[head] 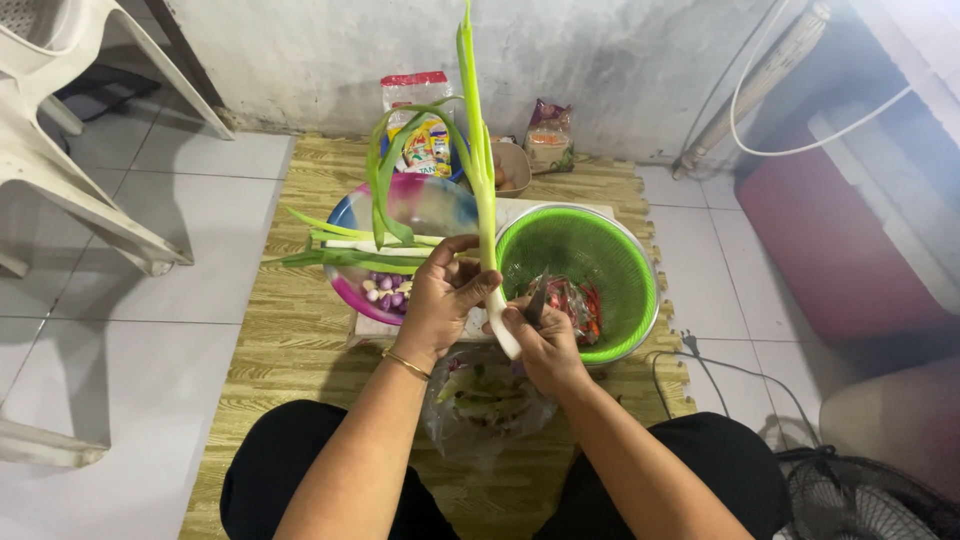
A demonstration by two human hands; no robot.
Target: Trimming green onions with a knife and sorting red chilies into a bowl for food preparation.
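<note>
White floor tiles and a stained wall frame a wood-patterned foam mat (300,330), and I take the green colander (600,250) on it as my landmark. Just left of the colander I hold a long leek (484,200) upright, its white base low and its leaves rising toward the wall. My left hand (438,300) is wrapped closed around the stalk. My right hand (545,345) is closed on a small knife (537,300) beside the leek's base, right at the colander's near rim. Further left sits a pink-and-blue basin (420,205) with shallots and more leek leaves. A clear plastic bag (480,400) of scraps lies below the colander, between my knees. To cut well, I judge I should keep the stalk steady, blade angled away from my left fingers, trimmings falling over the bag.
</note>
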